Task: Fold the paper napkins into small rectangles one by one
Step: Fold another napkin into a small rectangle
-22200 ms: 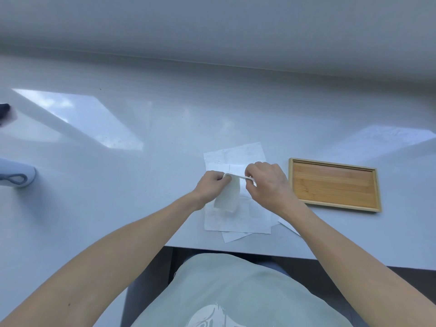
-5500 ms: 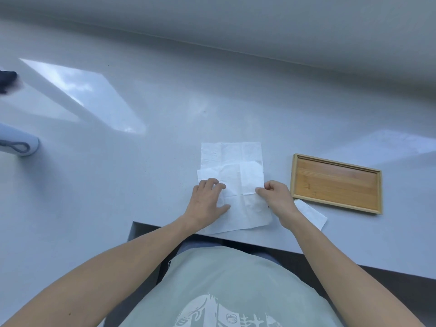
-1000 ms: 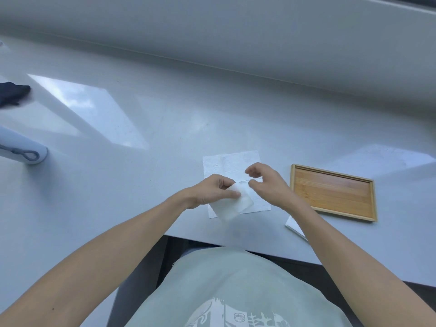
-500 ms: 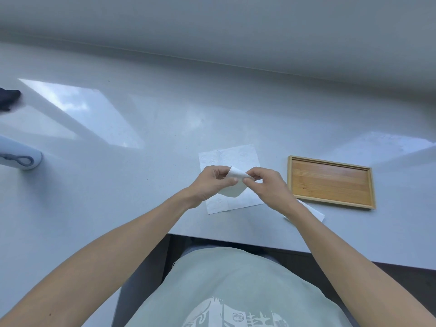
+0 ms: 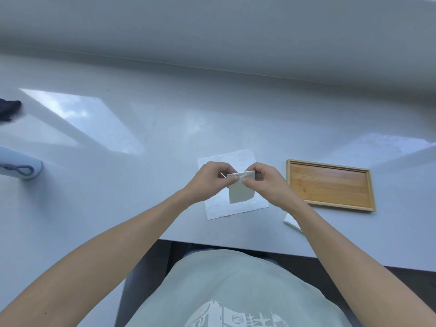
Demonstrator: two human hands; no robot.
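folded napkin point(image 5: 240, 192): small white rectangle, held up off the table, its top edge pinched from both ends, the rest hanging down toward the person.
left hand point(image 5: 208, 179): fingers curled, thumb and fingertips clamped on the left end of the folded napkin's top edge.
right hand point(image 5: 266, 182): fingers curled, thumb and fingertips clamped on the right end of the same edge; the two hands nearly meet over it.
flat napkin point(image 5: 219, 207): one white embossed sheet lying open on the table directly beneath the hands, slightly turned, partly covered by them.
finished rectangle point(image 5: 291, 221): a white folded piece near the table's front edge, just in front of the tray's near left corner, mostly hidden by the right forearm.
wooden tray point(image 5: 330, 162): shallow, rectangular, light rim, orange-brown floor, lying flat to the right of the hands, apart from the flat napkin.
table point(image 5: 141, 185): glossy pale grey-white surface with window reflections.
pale cylinder point(image 5: 21, 167): at the far left edge, lying on its side, a grey cord loop on its end.
dark object point(image 5: 8, 109): at the left edge farther back, cut off by the frame; cannot tell what it is.
person: pale green shirt with white print, bare forearms.
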